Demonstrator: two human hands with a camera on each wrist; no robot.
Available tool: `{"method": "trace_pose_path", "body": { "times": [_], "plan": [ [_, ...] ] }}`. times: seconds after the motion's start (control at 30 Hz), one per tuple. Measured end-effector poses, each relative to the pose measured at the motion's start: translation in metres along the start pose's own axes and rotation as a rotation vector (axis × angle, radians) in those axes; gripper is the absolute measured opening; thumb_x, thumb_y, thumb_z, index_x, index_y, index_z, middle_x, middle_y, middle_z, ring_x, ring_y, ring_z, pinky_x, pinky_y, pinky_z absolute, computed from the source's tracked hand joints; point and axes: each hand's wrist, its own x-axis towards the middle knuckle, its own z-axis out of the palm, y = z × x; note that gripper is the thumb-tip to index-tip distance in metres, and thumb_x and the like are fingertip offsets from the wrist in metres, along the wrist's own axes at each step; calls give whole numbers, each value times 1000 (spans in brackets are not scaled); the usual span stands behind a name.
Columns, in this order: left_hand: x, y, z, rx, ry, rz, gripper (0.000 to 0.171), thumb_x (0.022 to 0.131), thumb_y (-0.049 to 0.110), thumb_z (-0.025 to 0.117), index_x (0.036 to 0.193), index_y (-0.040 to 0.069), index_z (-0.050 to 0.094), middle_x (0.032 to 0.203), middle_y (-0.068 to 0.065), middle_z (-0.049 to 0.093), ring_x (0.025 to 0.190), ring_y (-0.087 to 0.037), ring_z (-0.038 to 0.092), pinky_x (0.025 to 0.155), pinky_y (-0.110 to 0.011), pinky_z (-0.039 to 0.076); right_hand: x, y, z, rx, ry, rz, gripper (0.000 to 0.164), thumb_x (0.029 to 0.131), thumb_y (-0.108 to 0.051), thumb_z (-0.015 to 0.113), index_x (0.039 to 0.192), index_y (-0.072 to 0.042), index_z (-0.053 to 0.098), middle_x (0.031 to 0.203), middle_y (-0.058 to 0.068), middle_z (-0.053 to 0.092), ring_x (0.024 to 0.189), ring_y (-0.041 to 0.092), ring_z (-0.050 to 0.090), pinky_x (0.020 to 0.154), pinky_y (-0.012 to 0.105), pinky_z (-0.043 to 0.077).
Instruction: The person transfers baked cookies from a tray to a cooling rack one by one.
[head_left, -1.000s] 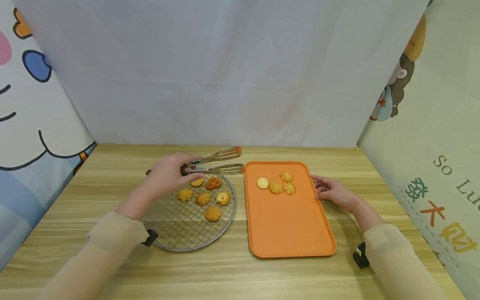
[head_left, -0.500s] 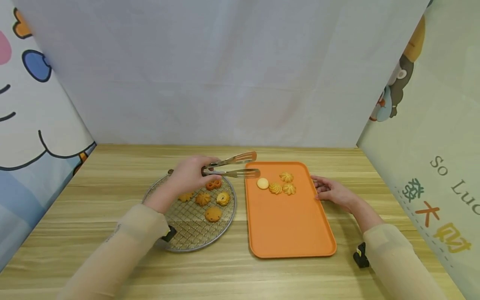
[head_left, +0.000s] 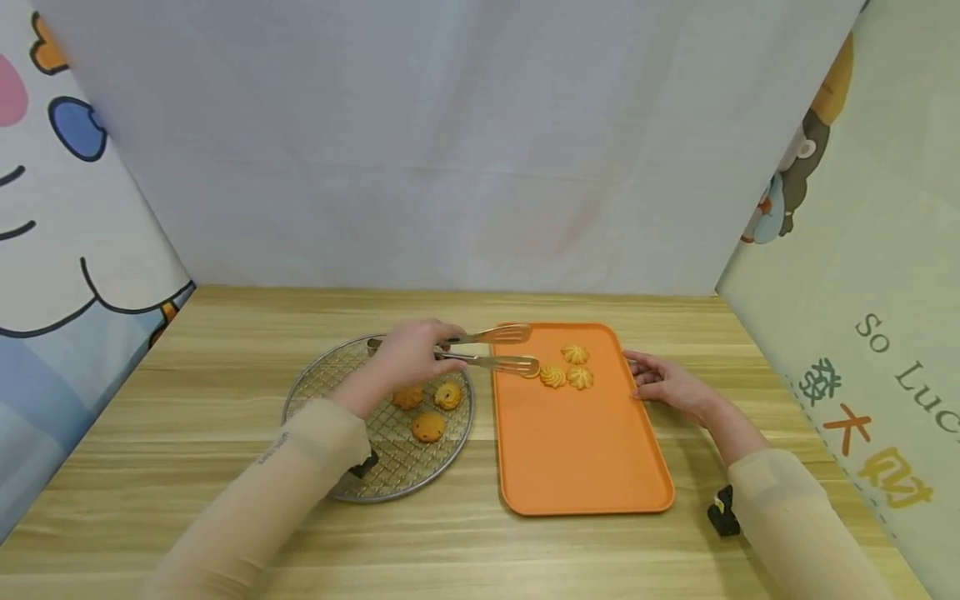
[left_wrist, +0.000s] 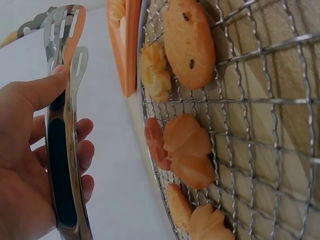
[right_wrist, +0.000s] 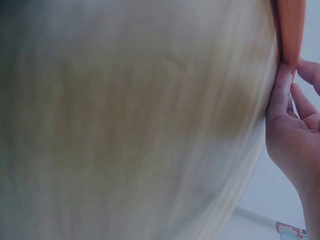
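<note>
In the head view my left hand (head_left: 412, 357) grips a pair of metal serving tongs (head_left: 498, 336) with slotted blades. The blades stand apart with nothing between them, over the left edge of an orange tray (head_left: 581, 458). The lower blade overlaps a round pale cookie there. Three piped cookies (head_left: 553, 377) sit close by on the tray. My left wrist view shows thumb and fingers round the black-gripped handle (left_wrist: 62, 172). My right hand (head_left: 667, 387) holds the tray's right rim between thumb and fingers; the right wrist view shows the rim (right_wrist: 292, 35) between them.
A round wire rack (head_left: 382, 467) lies left of the tray, partly under my left arm. Several cookies rest on it, among them a round one (head_left: 428, 427) and a swirled one (head_left: 448, 396). A pale cloth (head_left: 465, 167) hangs behind the wooden table (head_left: 375, 550).
My left hand has carried the spread tongs right and slightly toward me, from above the rack to over the tray's left edge. The right hand and tray stay in place.
</note>
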Motion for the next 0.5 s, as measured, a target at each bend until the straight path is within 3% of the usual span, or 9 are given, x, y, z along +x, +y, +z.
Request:
{"method": "trace_pose_path", "body": {
  "times": [0.27,0.5],
  "plan": [
    [9,3,10,41,-33,-26,55,86,43,67,132,15,57,108,-3,65,78,-13,59,67,-34,48,-3,-2,1,-9,1,2,74,90,-1,58,150,1,16,131,25,35,102,14,46,79,19,48],
    [17,2,19,67,-60,-11,54,86,43,67,130,14,58,114,-6,65,85,-17,62,73,-37,51,-6,-4,1,-13,7,9,75,89,-2,59,150,0,16,132,25,35,101,14,46,80,20,48]
  ]
}}
